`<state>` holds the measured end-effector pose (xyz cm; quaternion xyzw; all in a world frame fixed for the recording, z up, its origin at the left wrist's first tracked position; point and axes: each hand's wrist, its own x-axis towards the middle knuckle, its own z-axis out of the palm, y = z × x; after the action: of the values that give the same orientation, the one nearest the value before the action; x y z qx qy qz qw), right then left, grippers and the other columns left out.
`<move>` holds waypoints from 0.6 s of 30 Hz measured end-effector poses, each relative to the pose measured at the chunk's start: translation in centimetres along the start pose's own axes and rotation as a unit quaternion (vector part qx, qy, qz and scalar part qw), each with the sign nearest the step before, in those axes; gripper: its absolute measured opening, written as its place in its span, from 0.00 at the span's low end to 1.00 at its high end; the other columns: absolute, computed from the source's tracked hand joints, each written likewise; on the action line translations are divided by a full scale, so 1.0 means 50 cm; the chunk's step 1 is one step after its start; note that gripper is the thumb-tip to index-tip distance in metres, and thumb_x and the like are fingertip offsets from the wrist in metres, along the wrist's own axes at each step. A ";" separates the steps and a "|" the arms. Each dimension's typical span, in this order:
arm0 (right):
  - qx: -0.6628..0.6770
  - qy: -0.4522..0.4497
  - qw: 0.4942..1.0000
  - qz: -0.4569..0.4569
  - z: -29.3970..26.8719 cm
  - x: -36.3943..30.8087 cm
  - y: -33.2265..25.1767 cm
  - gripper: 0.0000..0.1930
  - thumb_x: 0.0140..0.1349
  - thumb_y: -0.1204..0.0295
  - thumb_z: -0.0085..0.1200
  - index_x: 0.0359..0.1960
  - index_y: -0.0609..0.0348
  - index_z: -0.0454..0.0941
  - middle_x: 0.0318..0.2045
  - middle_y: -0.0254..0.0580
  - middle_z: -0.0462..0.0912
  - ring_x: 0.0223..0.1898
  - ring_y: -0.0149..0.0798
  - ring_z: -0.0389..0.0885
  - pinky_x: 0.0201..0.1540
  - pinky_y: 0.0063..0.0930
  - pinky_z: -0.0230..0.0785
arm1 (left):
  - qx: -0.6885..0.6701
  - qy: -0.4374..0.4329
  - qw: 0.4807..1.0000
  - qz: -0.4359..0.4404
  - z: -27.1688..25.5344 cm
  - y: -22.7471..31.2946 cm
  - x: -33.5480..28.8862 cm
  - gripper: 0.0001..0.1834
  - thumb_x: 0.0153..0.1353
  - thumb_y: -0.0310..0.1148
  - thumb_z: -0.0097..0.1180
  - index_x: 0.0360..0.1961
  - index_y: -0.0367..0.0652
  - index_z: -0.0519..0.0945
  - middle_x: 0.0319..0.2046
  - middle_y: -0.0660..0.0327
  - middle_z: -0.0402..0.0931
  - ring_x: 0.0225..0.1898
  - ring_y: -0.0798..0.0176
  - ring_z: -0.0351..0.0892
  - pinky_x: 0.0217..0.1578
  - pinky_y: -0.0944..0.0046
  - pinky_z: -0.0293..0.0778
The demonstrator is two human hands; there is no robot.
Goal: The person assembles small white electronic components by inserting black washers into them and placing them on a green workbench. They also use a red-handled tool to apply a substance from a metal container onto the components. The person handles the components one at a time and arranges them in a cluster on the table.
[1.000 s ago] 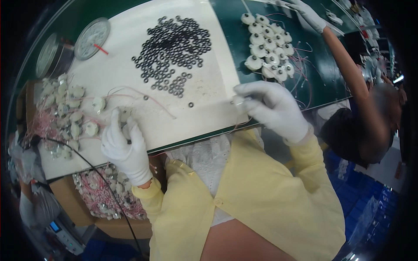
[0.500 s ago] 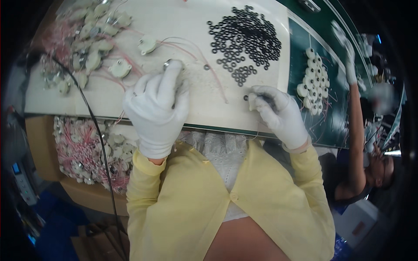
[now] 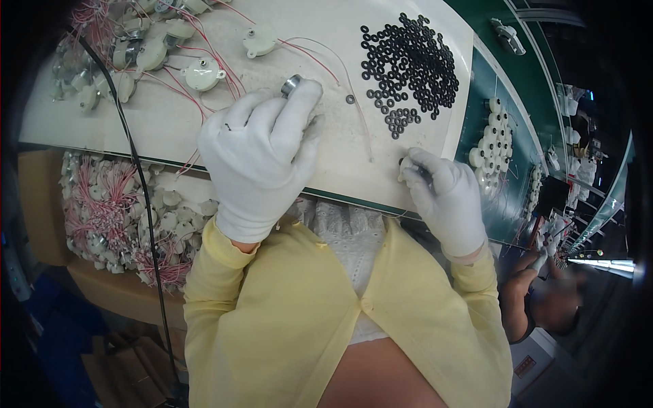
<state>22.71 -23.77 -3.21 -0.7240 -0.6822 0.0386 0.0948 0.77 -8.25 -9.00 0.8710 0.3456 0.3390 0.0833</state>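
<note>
My left hand (image 3: 262, 153), in a white glove, is closed over the table, its index finger on a small motor (image 3: 291, 84) whose silver metal end sticks out past the fingertip. My right hand (image 3: 447, 200), also gloved, pinches something small near the table's front edge. A dark spot shows at its fingertips, but the fingers hide most of the piece. Between the hands lies a single black ring (image 3: 350, 99), with a thin wire beside it. Beyond my left hand lie a round off-white motor (image 3: 203, 75) and a similar motor (image 3: 260, 42), both with wires.
A heap of black rings (image 3: 425, 68) covers the back right of the white table. Off-white parts with black centres (image 3: 493, 146) stand on the green surface at right. A cardboard box (image 3: 42, 204) holds wired motors (image 3: 112, 204). A black cable (image 3: 139, 183) hangs at left. Another person (image 3: 544, 299) is at far right.
The view has shifted. My left hand remains on the motor, whose silver end shows more now. The piece in my right hand is more hidden. The other person's outstretched arm has drawn back.
</note>
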 end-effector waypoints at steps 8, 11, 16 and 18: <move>0.105 -0.045 0.993 0.020 0.002 0.008 0.012 0.15 0.63 0.67 0.63 0.50 0.56 0.78 0.32 0.34 0.84 0.29 0.39 0.79 0.36 0.28 0.71 | 0.011 0.037 0.999 0.024 0.014 -0.005 -0.003 0.24 0.52 0.31 0.67 0.53 0.48 0.81 0.33 0.64 0.78 0.39 0.56 0.80 0.38 0.56 0.72; 0.398 -0.055 0.883 0.242 -0.008 -0.006 0.014 0.18 0.70 0.64 0.58 0.57 0.58 0.76 0.39 0.37 0.85 0.29 0.35 0.78 0.37 0.25 0.73 | 0.011 0.035 0.999 0.018 0.011 0.001 0.000 0.24 0.52 0.30 0.67 0.53 0.47 0.82 0.33 0.63 0.79 0.39 0.56 0.80 0.38 0.56 0.73; 0.772 0.012 0.582 0.257 -0.010 -0.037 0.054 0.25 0.75 0.59 0.49 0.64 0.64 0.70 0.42 0.43 0.82 0.30 0.31 0.76 0.34 0.23 0.72 | 0.006 -0.001 1.000 0.004 0.007 0.001 0.004 0.24 0.52 0.28 0.67 0.54 0.46 0.82 0.37 0.61 0.82 0.40 0.54 0.80 0.40 0.54 0.74; 0.877 0.047 0.414 0.239 -0.022 -0.053 0.056 0.28 0.74 0.55 0.49 0.63 0.68 0.69 0.39 0.46 0.80 0.28 0.34 0.74 0.33 0.23 0.71 | 0.024 -0.009 1.000 0.012 0.003 0.007 0.006 0.24 0.54 0.28 0.67 0.54 0.45 0.82 0.37 0.60 0.82 0.39 0.52 0.79 0.40 0.53 0.74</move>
<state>25.49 -26.65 -2.88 -0.3817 -0.0711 0.6030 0.6969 1.25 -8.30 -8.82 0.8799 0.3419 0.3242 0.0615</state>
